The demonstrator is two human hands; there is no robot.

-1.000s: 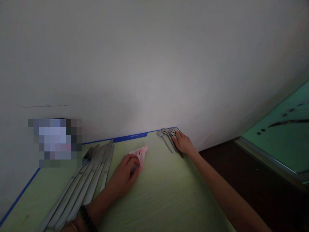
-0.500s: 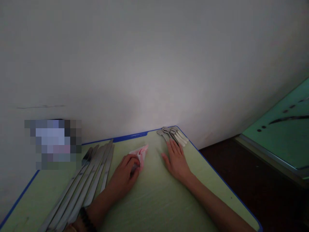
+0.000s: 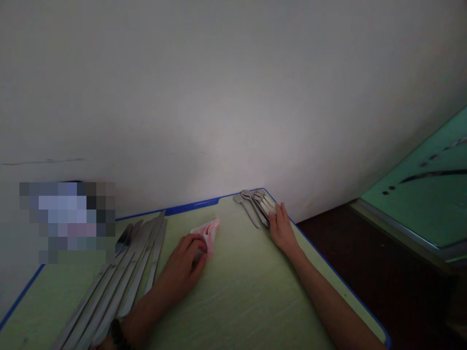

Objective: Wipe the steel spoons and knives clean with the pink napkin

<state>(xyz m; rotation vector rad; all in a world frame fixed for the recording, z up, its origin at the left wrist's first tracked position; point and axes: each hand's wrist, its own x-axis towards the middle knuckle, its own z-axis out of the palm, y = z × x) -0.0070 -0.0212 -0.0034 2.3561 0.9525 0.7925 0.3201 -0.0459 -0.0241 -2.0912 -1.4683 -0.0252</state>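
My left hand (image 3: 188,262) is curled round a folded pink-and-white cloth (image 3: 211,232), whose pointed end sticks out past the fingers. Over at the far right corner, my right hand (image 3: 282,231) has thumb and fingers on either side of a bunch of white-handled spoons (image 3: 268,203), pressing the handles together. Their ends are partly hidden by the hand. Several metal spoons (image 3: 248,195) lie just left of the bunch, one of them (image 3: 250,214) set apart at an angle. Beside my left forearm, several long metal knives (image 3: 126,272) lie side by side, partly covered by the arm.
A pale green table (image 3: 233,301) with a blue edge stands against a grey wall (image 3: 233,97). A blurred-out object (image 3: 69,218) is at the left rear. To the right are a dark floor (image 3: 350,253) and a green panel (image 3: 430,194) with dark markings.
My right hand has shifted right, from lying flat over the spoons to gripping the white handles, which are now bunched closer together. My left hand stays on the cloth. The view has shifted slightly.
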